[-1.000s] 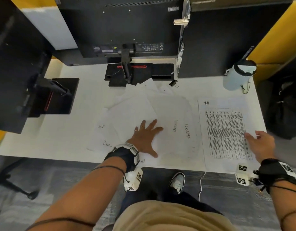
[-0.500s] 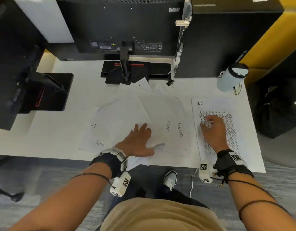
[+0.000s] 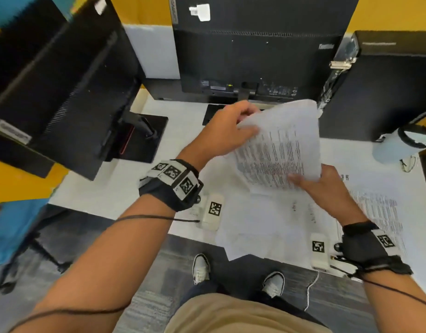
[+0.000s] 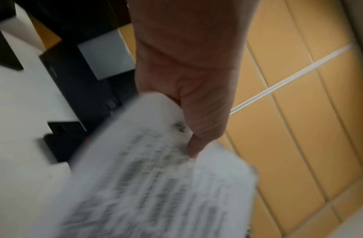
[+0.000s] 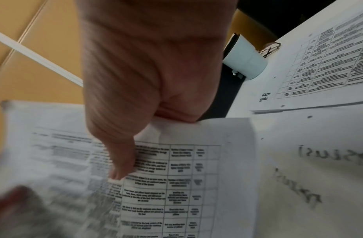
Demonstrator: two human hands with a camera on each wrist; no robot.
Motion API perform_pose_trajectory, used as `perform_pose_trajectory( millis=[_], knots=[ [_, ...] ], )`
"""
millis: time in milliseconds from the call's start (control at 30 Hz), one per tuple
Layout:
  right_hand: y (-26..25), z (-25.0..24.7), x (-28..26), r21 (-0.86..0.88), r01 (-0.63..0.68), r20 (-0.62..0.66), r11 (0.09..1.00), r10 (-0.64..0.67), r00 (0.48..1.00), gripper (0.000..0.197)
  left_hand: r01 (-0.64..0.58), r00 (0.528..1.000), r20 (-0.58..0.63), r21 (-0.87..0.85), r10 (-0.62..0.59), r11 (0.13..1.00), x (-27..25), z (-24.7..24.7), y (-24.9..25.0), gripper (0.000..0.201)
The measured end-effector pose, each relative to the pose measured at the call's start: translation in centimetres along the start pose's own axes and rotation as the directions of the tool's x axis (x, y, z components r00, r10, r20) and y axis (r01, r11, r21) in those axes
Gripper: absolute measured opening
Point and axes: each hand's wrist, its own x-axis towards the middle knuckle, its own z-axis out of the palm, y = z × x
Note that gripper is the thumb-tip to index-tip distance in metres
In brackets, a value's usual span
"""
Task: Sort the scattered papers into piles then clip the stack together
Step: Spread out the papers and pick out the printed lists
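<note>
Printed sheet (image 3: 279,150) held above scattered papers (image 3: 267,222).
Left hand (image 3: 227,131) pinches its far edge; right hand (image 3: 320,186) pinches its near edge, thumb on top.

Black monitors (image 3: 250,56) standing along frame top; white bottle (image 3: 396,145) sitting far right; grey shoes (image 3: 201,267) showing bottom centre.

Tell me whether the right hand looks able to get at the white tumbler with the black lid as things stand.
Probably not yet. The right hand grips the lifted printed table sheet together with the left hand. The white tumbler with the black lid stands far right with nothing blocking it, once the sheet is released.
</note>
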Motion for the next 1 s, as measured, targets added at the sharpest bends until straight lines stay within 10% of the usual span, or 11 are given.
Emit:
perform_pose_trajectory(
  millis=[133,267,400,633,767,1000],
  knots=[
    [-0.3,-1.1,0.5,0.017,-0.044,-0.158,0.999,0.047,0.986,0.036,0.133,0.934,-0.357,0.304,-0.017,0.943,-0.1,2.2,-6.4,0.07],
    [0.7,-2.7,-0.3,-0.011,-0.07,-0.232,0.997,0.066,0.971,0.036,0.004,0.997,0.061,0.528,-0.043,0.849,-3.2,8.8,-12.4,0.058],
    [2.7,-4.7,-1.8,-0.047,-0.15,-0.246,0.988,0.134,0.96,0.039,-0.23,0.865,0.489,0.588,-0.115,0.776,-5.3,15.0,-16.3,0.071],
    [6.7,-10.6,-4.9,-0.048,-0.314,-0.339,0.948,0.28,0.898,0.03,-0.275,0.913,0.403,0.724,-0.064,0.632,-4.1,18.7,-15.8,0.067],
    [8.5,-12.6,-6.1,0.066,-0.371,-0.331,0.926,0.371,0.867,0.03,-0.333,0.924,0.38,0.756,0.036,0.563,-3.6,19.2,-16.3,0.026],
    [12.2,-12.8,-6.6,0.205,-0.409,-0.225,0.889,0.449,0.865,0.033,-0.044,0.999,0.035,0.252,0.037,0.967,-1.7,15.3,-13.1,0.007]
  ],
)
